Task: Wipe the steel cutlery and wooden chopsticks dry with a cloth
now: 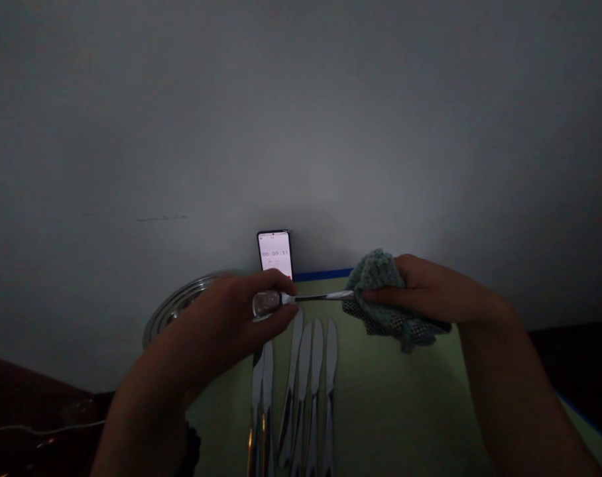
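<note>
My left hand [236,318] is closed around the handle end of a shiny metal piece of cutlery [301,299], held level above the table. My right hand [430,288] grips a teal knitted cloth [380,295] that is wrapped round the other end of the same piece, hiding its tip. Below the hands, several table knives [305,391] lie side by side on a pale green mat [395,411], blades pointing away from me.
A phone [275,254] leans upright against the grey wall, its screen lit with a timer. A round metal tray [174,310] sits at the left behind my left hand. Blue tape [323,273] edges the mat at the back. Dark surface lies at both sides.
</note>
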The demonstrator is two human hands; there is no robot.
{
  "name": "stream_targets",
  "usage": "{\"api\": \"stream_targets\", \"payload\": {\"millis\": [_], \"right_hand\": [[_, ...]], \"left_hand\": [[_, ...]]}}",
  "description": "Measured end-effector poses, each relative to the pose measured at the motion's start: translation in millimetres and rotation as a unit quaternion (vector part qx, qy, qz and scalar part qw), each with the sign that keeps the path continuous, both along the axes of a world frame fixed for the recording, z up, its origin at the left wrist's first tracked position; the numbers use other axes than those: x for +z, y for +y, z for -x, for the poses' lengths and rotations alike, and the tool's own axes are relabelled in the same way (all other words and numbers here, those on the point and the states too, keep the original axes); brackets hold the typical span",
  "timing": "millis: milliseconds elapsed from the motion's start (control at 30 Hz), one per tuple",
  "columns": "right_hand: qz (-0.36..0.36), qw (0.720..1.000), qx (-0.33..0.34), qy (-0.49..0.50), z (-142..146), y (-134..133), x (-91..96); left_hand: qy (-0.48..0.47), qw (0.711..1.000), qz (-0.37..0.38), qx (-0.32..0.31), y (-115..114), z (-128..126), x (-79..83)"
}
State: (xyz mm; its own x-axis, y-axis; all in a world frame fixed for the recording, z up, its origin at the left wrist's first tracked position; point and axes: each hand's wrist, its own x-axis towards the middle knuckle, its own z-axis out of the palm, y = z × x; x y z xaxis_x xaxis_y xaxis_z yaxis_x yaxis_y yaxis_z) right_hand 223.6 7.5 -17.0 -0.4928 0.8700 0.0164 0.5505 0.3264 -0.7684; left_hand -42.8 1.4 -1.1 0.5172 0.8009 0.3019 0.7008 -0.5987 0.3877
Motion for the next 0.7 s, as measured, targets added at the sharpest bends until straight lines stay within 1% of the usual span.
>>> {"api": "stream_targets", "payload": {"millis": [100,233,367,500,533,600,667,700], "right_hand": [[-0.005,1.000,0.007,0.027,9,2,0.4],[-0.009,0.998,0.028,0.050,20,2,3.5],[-0.028,0.995,0.003,0.096,24,1,4.8],[-0.005,0.990,-0.037,0.138,19,4,0.4],[0.003,0.987,-0.049,0.153,18,6,-1.3],[0.005,0.979,-0.072,0.192,16,9,-4.5],[-0.004,0.972,-0.075,0.224,18,10,-6.7],[-0.008,0.970,-0.067,0.233,20,11,-7.4]], "left_hand": [[-0.019,0.999,-0.019,0.026,-2,-1,3.4],[-0.048,0.998,-0.039,0.026,-4,0,9.2],[-0.080,0.993,-0.078,0.037,-7,1,11.6],[-0.092,0.995,-0.034,0.003,-7,2,6.4],[-0.113,0.993,-0.020,-0.007,-6,1,4.9],[-0.188,0.982,0.003,-0.023,-4,-1,3.2],[-0.271,0.962,0.013,-0.023,-3,-5,3.2],[-0.298,0.954,0.014,-0.015,-2,-6,3.5]]}}
